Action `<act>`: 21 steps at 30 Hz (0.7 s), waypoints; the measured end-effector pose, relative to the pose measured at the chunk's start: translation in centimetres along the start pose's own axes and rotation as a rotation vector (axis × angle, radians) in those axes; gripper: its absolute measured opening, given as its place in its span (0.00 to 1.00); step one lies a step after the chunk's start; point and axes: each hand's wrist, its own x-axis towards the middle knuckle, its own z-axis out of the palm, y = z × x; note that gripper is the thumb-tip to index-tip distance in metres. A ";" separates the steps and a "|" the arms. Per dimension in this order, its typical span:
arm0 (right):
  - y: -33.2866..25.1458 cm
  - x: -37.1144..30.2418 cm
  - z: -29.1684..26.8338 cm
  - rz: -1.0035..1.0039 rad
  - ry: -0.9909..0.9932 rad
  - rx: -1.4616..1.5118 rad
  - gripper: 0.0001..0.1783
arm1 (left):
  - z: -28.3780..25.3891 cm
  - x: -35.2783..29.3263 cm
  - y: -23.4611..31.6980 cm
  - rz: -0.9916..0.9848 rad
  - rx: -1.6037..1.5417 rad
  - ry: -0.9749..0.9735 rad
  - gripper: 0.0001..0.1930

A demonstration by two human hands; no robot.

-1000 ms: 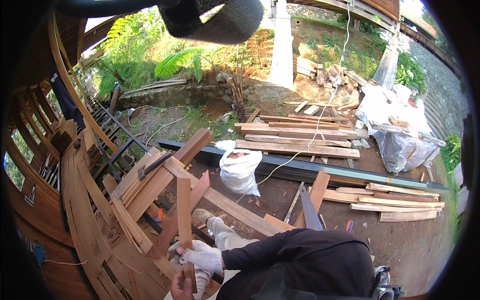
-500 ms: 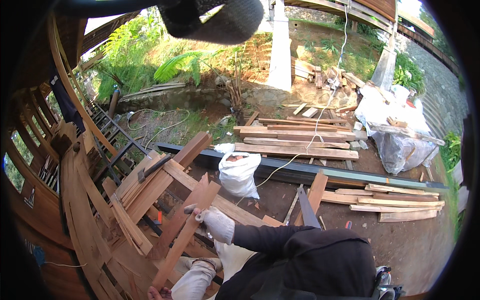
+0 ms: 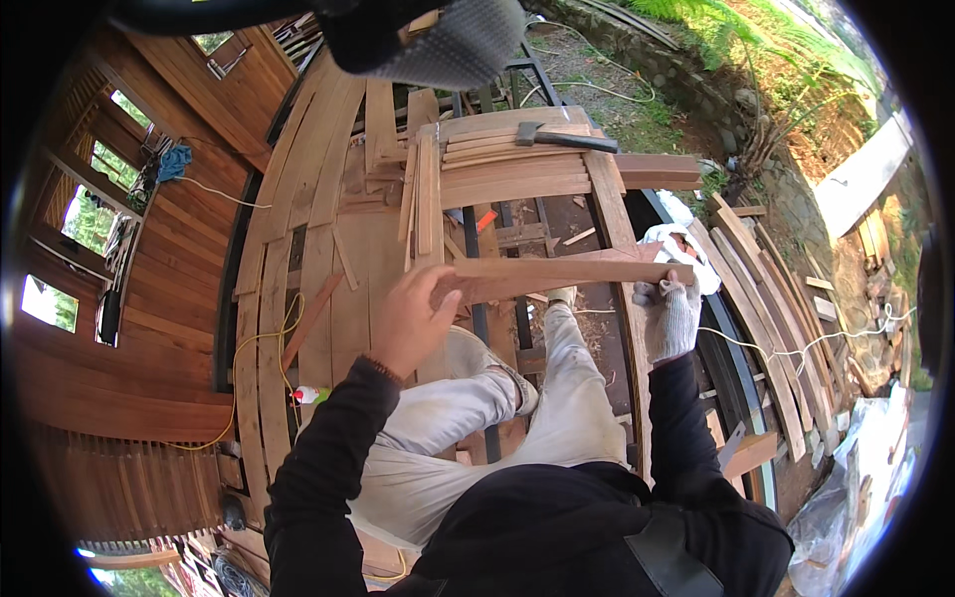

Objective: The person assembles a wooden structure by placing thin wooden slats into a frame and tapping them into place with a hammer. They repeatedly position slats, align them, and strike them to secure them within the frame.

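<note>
A narrow wooden board [image 3: 567, 273] lies crosswise in front of me, held up between my hands. My bare left hand [image 3: 413, 316] is closed around its left end, thumb on the near side. My right hand [image 3: 670, 316], in a light knitted glove, grips the right end from below with fingertips at the edge. Beyond the board, a hatchet [image 3: 567, 137] with a dark handle rests on a stack of planks [image 3: 517, 184]. Several thin strips [image 3: 426, 199] lie beside that stack. Below the board my legs [image 3: 567, 398] stand over a partly open floor frame.
A small orange object [image 3: 486, 220] lies among the beams. At right are a white sack [image 3: 701, 264], long timber [image 3: 761, 328] and a dark beam [image 3: 724, 348]. Left are floorboards [image 3: 323, 308], a yellow cord [image 3: 239, 383], a small bottle [image 3: 310, 396] and a wooden wall [image 3: 184, 298].
My view has swung left toward the floorboards and wall. The board, earlier slanting with its far end up, now runs level across in front of me. Both hands still hold it.
</note>
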 end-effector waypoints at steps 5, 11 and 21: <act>8.3 9.5 -0.5 0.125 0.025 0.071 0.12 | 13.4 10.6 -5.4 0.169 0.042 -0.063 0.17; 15.1 17.4 1.4 0.167 0.056 0.032 0.14 | 25.4 16.4 -11.8 -0.478 -0.201 -0.027 0.23; 18.8 19.4 2.6 0.151 0.088 0.018 0.29 | 27.2 18.5 -20.8 -0.865 -1.563 0.223 0.09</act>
